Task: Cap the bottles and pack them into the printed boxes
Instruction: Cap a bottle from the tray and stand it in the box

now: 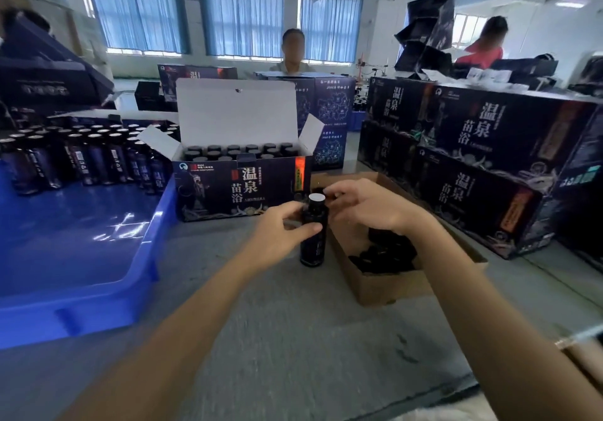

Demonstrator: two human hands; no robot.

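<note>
Your left hand (280,224) grips the upright bottle (314,247) on the table (293,322), just before the open printed box (241,189) — your right hand (365,206) curls beside its white top, grasp unclear.

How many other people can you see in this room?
2: one person is behind the open printed box; a person in red is at the far right. A blurred shape far left may be another.

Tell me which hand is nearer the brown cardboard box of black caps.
Right. The right hand is over the left part of the cardboard box; the left hand grips the bottle, which stands just left of the box.
</note>
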